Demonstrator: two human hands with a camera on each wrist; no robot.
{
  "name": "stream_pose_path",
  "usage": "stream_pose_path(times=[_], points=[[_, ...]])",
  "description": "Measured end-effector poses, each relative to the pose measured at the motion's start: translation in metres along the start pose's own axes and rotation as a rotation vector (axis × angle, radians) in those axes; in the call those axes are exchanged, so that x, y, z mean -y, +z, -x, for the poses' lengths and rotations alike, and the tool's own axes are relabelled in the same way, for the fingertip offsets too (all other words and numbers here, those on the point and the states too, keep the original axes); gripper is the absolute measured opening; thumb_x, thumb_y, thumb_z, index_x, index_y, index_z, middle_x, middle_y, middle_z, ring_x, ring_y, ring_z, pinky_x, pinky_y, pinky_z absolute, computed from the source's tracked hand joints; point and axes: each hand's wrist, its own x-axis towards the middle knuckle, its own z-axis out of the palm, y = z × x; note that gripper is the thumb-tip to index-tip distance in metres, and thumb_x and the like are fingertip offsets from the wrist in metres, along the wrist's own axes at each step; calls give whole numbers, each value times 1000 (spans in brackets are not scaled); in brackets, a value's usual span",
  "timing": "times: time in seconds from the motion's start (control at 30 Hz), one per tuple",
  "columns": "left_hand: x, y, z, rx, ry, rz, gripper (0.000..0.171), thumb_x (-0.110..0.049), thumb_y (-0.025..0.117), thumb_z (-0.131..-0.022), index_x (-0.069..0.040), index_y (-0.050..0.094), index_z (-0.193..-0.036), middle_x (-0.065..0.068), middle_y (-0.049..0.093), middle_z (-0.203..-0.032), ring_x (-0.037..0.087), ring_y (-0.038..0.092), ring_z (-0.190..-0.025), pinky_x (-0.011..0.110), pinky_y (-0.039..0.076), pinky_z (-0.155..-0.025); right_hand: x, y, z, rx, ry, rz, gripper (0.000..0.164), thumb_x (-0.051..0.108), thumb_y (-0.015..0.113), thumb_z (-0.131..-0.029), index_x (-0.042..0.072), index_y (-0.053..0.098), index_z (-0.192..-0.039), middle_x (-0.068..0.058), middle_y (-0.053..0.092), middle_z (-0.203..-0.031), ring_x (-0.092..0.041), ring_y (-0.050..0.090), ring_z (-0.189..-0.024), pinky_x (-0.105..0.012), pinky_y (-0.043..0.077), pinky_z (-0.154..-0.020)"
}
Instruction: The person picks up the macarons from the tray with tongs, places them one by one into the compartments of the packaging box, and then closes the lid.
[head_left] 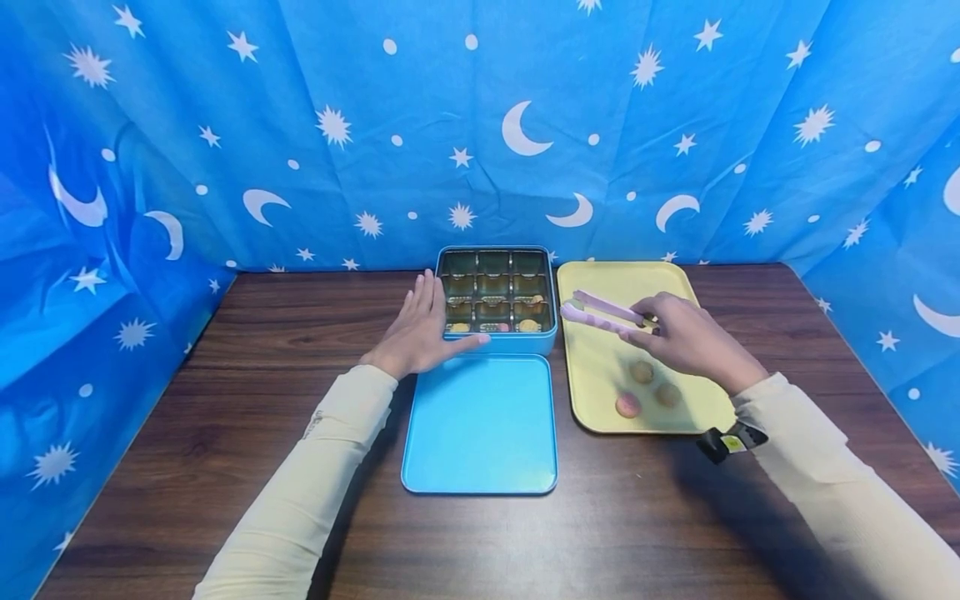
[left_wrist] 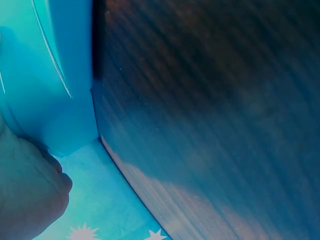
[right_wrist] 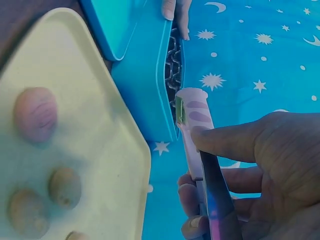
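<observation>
My right hand point(head_left: 686, 335) grips pink tongs point(head_left: 603, 315) over the yellow tray point(head_left: 592, 400). In the right wrist view something green point(right_wrist: 180, 110) shows between the tips of the tongs; its kind is unclear. Below the hand, small round baked pieces lie on the tray: a pink one point(head_left: 627, 405) and tan ones point(head_left: 641, 371). With fingers straight, my left hand point(head_left: 416, 333) rests against the left side and front rim of a blue square tin point(head_left: 517, 343). Dividers split the tin into compartments, and the front row holds yellow and pink pieces point(head_left: 528, 326).
A blue lid point(head_left: 480, 425) lies flat in front of the tin. The tray stands right of the tin, on a dark wooden table point(head_left: 285, 333). Behind hangs a blue cloth point(head_left: 420, 167) with stars and moons.
</observation>
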Motion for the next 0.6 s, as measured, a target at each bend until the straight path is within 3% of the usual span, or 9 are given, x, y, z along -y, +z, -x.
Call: stream_pose_path(times=[0.6], points=[[1, 1, -2, -9, -11, -2, 126, -84, 47, -86, 2, -7, -159, 18, -16, -167, 30, -17, -153, 46, -4, -124, 25, 15, -50, 19, 17, -34, 28, 18, 68, -98, -6, 71, -111, -13, 64, -89, -28, 54, -79, -39, 42, -69]])
